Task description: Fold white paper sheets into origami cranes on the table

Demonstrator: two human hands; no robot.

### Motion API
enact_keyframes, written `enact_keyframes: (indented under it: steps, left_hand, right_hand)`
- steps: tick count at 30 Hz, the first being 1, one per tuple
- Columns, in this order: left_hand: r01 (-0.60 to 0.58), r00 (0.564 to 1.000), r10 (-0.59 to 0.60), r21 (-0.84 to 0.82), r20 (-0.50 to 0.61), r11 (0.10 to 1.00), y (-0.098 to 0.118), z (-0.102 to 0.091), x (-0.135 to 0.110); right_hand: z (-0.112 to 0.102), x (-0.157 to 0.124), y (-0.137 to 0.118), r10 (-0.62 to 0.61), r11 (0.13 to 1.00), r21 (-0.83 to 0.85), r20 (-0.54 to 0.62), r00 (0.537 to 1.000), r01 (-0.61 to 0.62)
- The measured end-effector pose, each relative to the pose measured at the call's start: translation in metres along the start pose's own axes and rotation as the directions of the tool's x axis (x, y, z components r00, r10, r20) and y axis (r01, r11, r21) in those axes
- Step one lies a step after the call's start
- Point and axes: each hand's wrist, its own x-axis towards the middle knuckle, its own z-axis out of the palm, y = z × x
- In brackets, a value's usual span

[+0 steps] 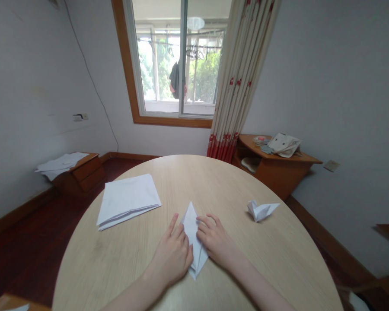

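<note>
A white sheet of paper (190,224), folded into a narrow pointed diamond, lies on the round table in front of me. Its tip points away from me, and layered folds show at its near end. My left hand (175,252) grips the left edge, index finger stretched out, the other fingers curled on the paper and the thumb near its lower part. Along the right edge, my right hand (215,237) has bent fingers pressing the paper; its thumb is hidden. To the right sits a folded paper bird (261,211), apart from both hands.
A stack of white paper (129,201) lies at the left of the round wooden table (194,172). Beyond the table stand a low cabinet with papers (84,170) at left and a corner desk (275,168) with a cloth bag (283,144) at right.
</note>
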Motion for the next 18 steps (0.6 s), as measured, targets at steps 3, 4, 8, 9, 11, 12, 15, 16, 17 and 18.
enact_keyframes:
  steps: [3,4,8,9,11,12,15,16,17,18]
  left_hand:
    - [0.0,1.0,0.0,0.028,-0.001,1.0,0.0013,0.0012,-0.0002]
    - [0.001,1.0,-0.001,0.038,0.001,0.999,0.0015,0.0014,-0.0003]
    - [0.005,1.0,-0.005,0.004,-0.009,1.0,0.0007,0.0019,-0.0012]
    - [0.006,1.0,-0.007,-0.01,-0.012,1.0,0.0002,0.0022,-0.0016]
    - [0.01,1.0,-0.01,-0.022,-0.014,1.0,-0.0004,0.0032,-0.0027]
    - [0.012,1.0,-0.012,-0.02,-0.013,1.0,-0.0004,0.0038,-0.0034]
    - [0.015,1.0,-0.015,0.013,0.015,1.0,0.0007,0.0051,-0.0053]
    - [0.015,0.999,-0.016,0.026,0.032,1.0,0.0014,0.0052,-0.0058]
    - [0.014,0.998,-0.016,0.038,0.054,0.999,0.0021,0.0051,-0.0061]
    - [0.012,0.997,-0.016,0.047,0.079,0.999,0.0028,0.0048,-0.0064]
  right_hand:
    - [-0.0009,-0.0008,0.0014,0.019,1.0,0.017,0.002,1.0,-0.019]
    - [-0.001,-0.001,0.0017,0.023,0.999,0.024,0.002,1.0,-0.023]
    - [-0.0004,-0.0017,0.0033,0.029,0.999,0.039,0.003,1.0,-0.029]
    - [-0.0001,-0.0018,0.0039,0.029,0.999,0.035,0.004,1.0,-0.029]
    - [0.0005,-0.0018,0.0053,0.024,0.999,0.023,0.009,1.0,-0.024]
    - [0.0007,-0.0018,0.006,0.018,1.0,0.017,0.015,1.0,-0.018]
    - [0.0002,-0.0021,0.0072,0.004,1.0,-0.001,0.032,0.999,-0.004]
    - [-0.0002,-0.0023,0.0073,0.002,1.0,-0.005,0.036,0.999,-0.002]
    - [-0.0007,-0.0025,0.0073,0.002,1.0,-0.009,0.042,0.999,-0.002]
    - [-0.0013,-0.0028,0.0071,0.002,1.0,-0.01,0.05,0.999,-0.002]
